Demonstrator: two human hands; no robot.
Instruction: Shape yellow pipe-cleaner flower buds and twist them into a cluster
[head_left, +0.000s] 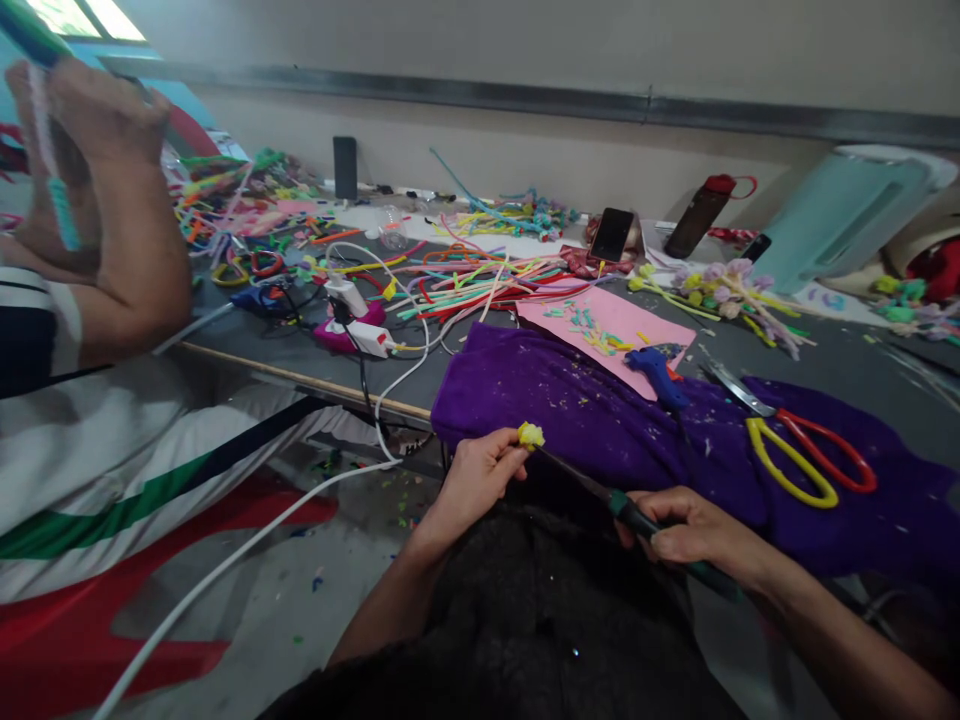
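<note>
1. Pinching a small, fluffy yellow tuft [531, 435], the left hand [480, 475] has its thumb and forefinger clamped on it, out in front of a deep-purple plush cloth [510, 385].
2. The right hand [694, 525] wraps its fingers around a long, slim tool with a green-and-black handle [634, 515] and a thin metal shaft pointing at the tuft. I cannot tell whether the tip touches it or stops just beside it.
3. To my eye, the careful way is a steady left pinch and a light right grip, guiding the tip into the tuft and away from the thumb. If that shaft is hot, which I cannot see, brief contact would be safest.
4. On the cloth lie metal scissors with red and yellow handles [759, 405] and a blue gun-shaped tool [656, 375]; the right elbow needs room beside them.
5. Farther off, a pink sheet [637, 320] bears small cut bits.
</note>
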